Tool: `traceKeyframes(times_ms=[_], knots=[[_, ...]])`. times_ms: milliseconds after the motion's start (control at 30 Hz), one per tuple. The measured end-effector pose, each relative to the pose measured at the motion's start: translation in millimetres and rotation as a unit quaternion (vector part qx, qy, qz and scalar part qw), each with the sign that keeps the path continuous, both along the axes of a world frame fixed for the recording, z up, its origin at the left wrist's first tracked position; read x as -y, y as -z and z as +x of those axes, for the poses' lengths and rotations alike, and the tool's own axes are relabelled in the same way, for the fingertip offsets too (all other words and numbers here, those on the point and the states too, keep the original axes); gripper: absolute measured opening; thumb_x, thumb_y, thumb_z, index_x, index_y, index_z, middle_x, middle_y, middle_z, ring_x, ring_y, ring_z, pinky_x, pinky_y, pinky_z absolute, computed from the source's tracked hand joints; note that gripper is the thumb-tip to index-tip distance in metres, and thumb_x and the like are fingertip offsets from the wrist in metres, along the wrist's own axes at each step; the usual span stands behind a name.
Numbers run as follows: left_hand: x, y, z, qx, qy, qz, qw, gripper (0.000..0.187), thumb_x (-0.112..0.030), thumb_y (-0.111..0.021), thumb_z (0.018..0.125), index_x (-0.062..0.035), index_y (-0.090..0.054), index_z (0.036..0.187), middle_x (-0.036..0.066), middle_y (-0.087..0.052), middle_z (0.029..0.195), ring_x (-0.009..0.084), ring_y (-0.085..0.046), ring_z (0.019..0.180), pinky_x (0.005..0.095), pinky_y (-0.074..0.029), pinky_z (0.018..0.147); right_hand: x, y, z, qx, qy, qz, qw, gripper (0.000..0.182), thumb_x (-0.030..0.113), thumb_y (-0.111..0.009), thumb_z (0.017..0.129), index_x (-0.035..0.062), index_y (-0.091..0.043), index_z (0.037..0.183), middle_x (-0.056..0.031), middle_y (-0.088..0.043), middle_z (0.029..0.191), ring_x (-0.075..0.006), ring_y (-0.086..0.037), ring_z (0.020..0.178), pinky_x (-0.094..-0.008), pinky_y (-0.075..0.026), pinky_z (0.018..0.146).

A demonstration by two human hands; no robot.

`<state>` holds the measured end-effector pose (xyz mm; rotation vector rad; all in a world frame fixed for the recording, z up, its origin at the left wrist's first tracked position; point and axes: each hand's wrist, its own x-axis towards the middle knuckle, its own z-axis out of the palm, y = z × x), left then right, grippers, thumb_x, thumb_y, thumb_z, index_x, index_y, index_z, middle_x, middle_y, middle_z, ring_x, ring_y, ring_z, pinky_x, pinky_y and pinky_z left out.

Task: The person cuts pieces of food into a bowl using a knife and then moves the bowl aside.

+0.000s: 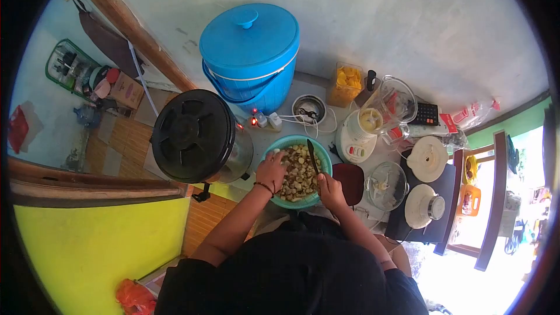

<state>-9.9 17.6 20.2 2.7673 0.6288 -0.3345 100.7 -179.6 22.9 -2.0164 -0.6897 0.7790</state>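
The turquoise basin [325, 154] sits on the counter [309, 84] just in front of the person, holding small chopped pieces [294, 182]. The left hand [273, 169] reaches over its left rim, fingers down among the pieces — whether they pinch any, I cannot tell. The right hand [331, 192] is closed around the handle of a dark-bladed utensil [314, 154], probably a knife, though the view is too small to be sure. Working the pieces well would mean turning that blade away from the left fingers and making short, gentle strokes within the rim, so nothing spills. Edges are tight: the black-lidded container [192, 134] stands close on the left, the maroon item [348, 182] just beside the basin on the right, the power strip [265, 122] behind — so lifting upward seems safer than sweeping sideways.
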Motion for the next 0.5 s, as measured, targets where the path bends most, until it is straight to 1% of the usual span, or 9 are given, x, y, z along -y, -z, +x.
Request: traceKeyframes(times_ms=[67, 100, 200, 267, 300, 333, 367, 433, 500], knots=[[-6.8, 38.5, 12.0, 0.051, 0.004, -0.135, 0.989, 0.052, -0.019, -0.057, 0.088, -0.0121, -0.042, 0.137, 0.015, -0.04, 0.141, 0.0341, -0.041, 0.127, 0.0443, -0.044, 0.098, -2.0, -7.8, 1.0, 0.005, -0.006, -0.019, 1.0, 0.042, 0.035, -0.041, 0.1, -0.0037, -0.056, 0.097, -0.0252, -0.059, 0.07, -0.0434, -0.062, 0.07, -0.0458, -0.048, 0.061], [-6.0, 39.9, 18.3, 0.076, 0.006, -0.202, 0.976, 0.053, -0.019, -0.057, 0.088, -0.0128, -0.041, 0.138, 0.015, -0.04, 0.141, 0.0336, -0.041, 0.127, 0.0441, -0.043, 0.099, -2.2, -10.7, 1.4, 0.008, -0.009, -0.029, 0.999, 0.043, 0.036, -0.041, 0.1, -0.0038, -0.056, 0.097, -0.0248, -0.059, 0.07, -0.0428, -0.062, 0.069, -0.0451, -0.048, 0.061], [15.5, 39.8, 32.3, 0.188, -0.027, -0.186, 0.964, 0.053, -0.02, -0.057, 0.087, -0.0125, -0.041, 0.137, 0.013, -0.042, 0.139, 0.0323, -0.042, 0.125, 0.044, -0.04, 0.101, 0.6, -4.1, 2.4, 0.006, -0.013, 0.009, 1.0, 0.042, 0.035, -0.042, 0.1, -0.0036, -0.058, 0.097, -0.0232, -0.059, 0.068, -0.0403, -0.063, 0.067, -0.0436, -0.048, 0.061], [25.3, 57.9, 34.8, 0.153, 0.011, -0.121, 0.981, 0.052, -0.02, -0.058, 0.086, -0.0118, -0.043, 0.135, 0.013, -0.042, 0.138, 0.0326, -0.042, 0.125, 0.044, -0.038, 0.102, 0.8, 4.3, 1.0, 0.033, -0.012, 0.05, 0.998, 0.042, 0.035, -0.041, 0.101, -0.0022, -0.056, 0.089, -0.0148, -0.054, 0.059, -0.0276, -0.057, 0.055, -0.0374, -0.044, 0.053], [29.3, 56.6, 34.1, 0.134, 0.03, -0.089, 0.987, 0.051, -0.02, -0.059, 0.085, -0.0114, -0.045, 0.134, 0.012, -0.042, 0.138, 0.0328, -0.042, 0.124, 0.0441, -0.037, 0.102, 1.3, 6.1, -0.1, 0.045, -0.012, 0.07, 0.996, 0.042, 0.035, -0.04, 0.101, -0.0014, -0.055, 0.085, -0.0106, -0.051, 0.055, -0.0213, -0.054, 0.049, -0.0342, -0.042, 0.05], [30.3, 55.1, 32.6, 0.159, 0.018, -0.122, 0.98, 0.05, -0.018, -0.06, 0.084, -0.0106, -0.046, 0.132, 0.014, -0.047, 0.133, 0.0328, -0.047, 0.119, 0.0446, -0.04, 0.098, 2.0, 6.4, 0.3, 0.038, -0.012, 0.068, 0.997, 0.043, 0.035, -0.04, 0.101, -0.0014, -0.054, 0.084, -0.0102, -0.052, 0.055, -0.0208, -0.055, 0.049, -0.0341, -0.042, 0.049], [31.6, 53.9, 32.5, 0.117, 0.021, -0.167, 0.979, 0.047, -0.024, -0.058, 0.086, -0.008, -0.047, 0.129, 0.015, -0.048, 0.13, 0.034, -0.049, 0.116, 0.0446, -0.041, 0.097, 3.0, 6.6, 0.9, 0.031, -0.013, 0.066, 0.997, 0.043, 0.035, -0.04, 0.101, -0.0014, -0.054, 0.083, -0.0098, -0.052, 0.055, -0.0204, -0.055, 0.049, -0.034, -0.042, 0.049], [35.0, 24.7, 33.0, 0.031, 0.024, -0.255, 0.966, 0.047, -0.036, -0.055, 0.09, -0.0028, -0.05, 0.124, 0.019, -0.05, 0.126, 0.0365, -0.052, 0.111, 0.0444, -0.042, 0.096, 3.6, 4.0, 1.6, 0.017, -0.012, 0.059, 0.998, 0.043, 0.035, -0.041, 0.101, -0.0014, -0.054, 0.082, -0.0089, -0.052, 0.055, -0.0192, -0.054, 0.049, -0.0337, -0.042, 0.049], [38.8, 34.0, 26.9, 0.114, 0.005, -0.299, 0.947, 0.045, -0.033, -0.059, 0.089, -0.0028, -0.053, 0.121, 0.017, -0.054, 0.121, 0.0357, -0.056, 0.103, 0.043, -0.046, 0.09, 4.0, -1.0, 4.2, 0.004, -0.009, 0.049, 0.999, 0.043, 0.035, -0.041, 0.101, -0.0014, -0.054, 0.081, -0.0079, -0.052, 0.055, -0.0177, -0.054, 0.048, -0.0332, -0.042, 0.049]])
